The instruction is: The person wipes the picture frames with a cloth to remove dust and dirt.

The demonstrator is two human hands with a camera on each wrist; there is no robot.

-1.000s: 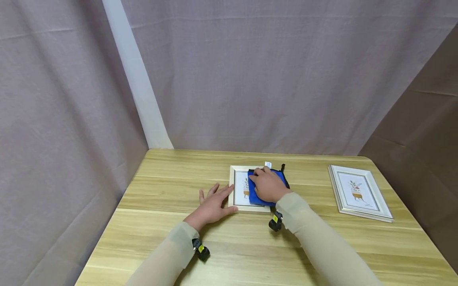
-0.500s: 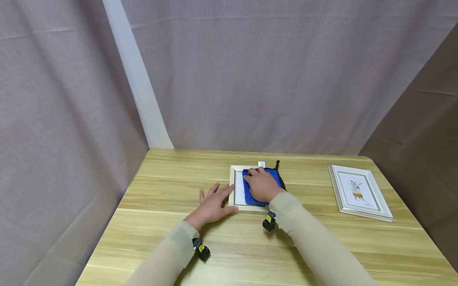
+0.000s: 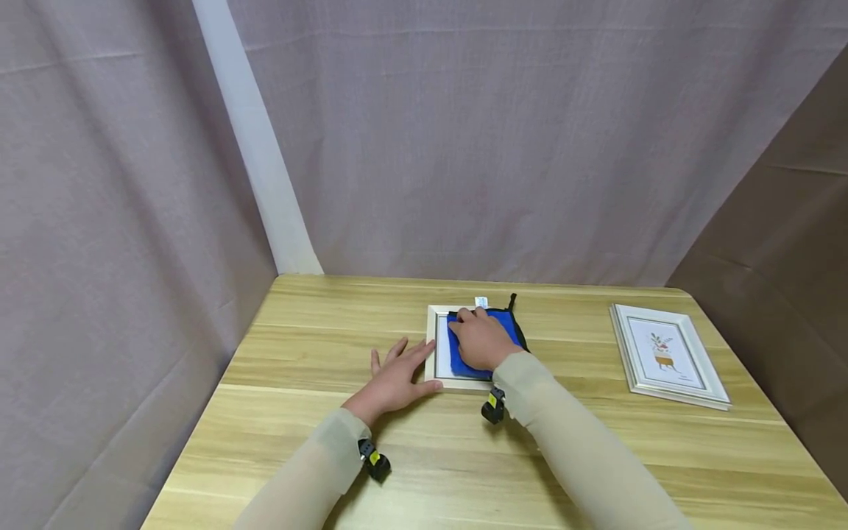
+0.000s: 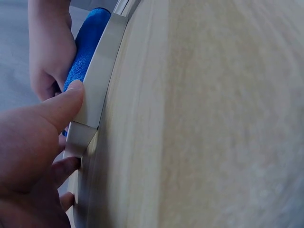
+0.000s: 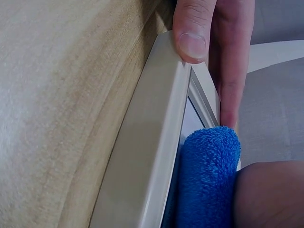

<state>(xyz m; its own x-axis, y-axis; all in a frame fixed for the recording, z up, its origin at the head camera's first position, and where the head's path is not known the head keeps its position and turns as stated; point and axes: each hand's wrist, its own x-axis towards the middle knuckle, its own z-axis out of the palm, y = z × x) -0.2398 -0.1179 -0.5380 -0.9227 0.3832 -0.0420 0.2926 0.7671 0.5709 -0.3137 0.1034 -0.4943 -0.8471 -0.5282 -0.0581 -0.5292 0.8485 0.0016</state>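
A cream picture frame [image 3: 431,368] lies flat on the table, its print mostly covered. My right hand [image 3: 486,340] presses a folded blue cloth [image 3: 506,319] onto its glass, fingers bent over the cloth. Black trim, a loop and a white tag show along the cloth's far edge. My left hand [image 3: 392,381] rests at the frame's left side, fingers spread. In the right wrist view, the left thumb [image 5: 192,42] touches the frame's near corner, beside the fluffy fold of the cloth. The right hand's fingertips are partly hidden in both wrist views.
On the right of the wooden table [image 3: 424,471] lies a white picture frame [image 3: 714,372] with a plant print, seemingly on top of another. Grey curtains [image 3: 477,147] hang behind and at the left, a brown one [image 3: 782,243] at the right.
My right hand has slid the blue cloth leftward over the glass, covering the print that showed earlier. The left hand stays at the frame's left edge.
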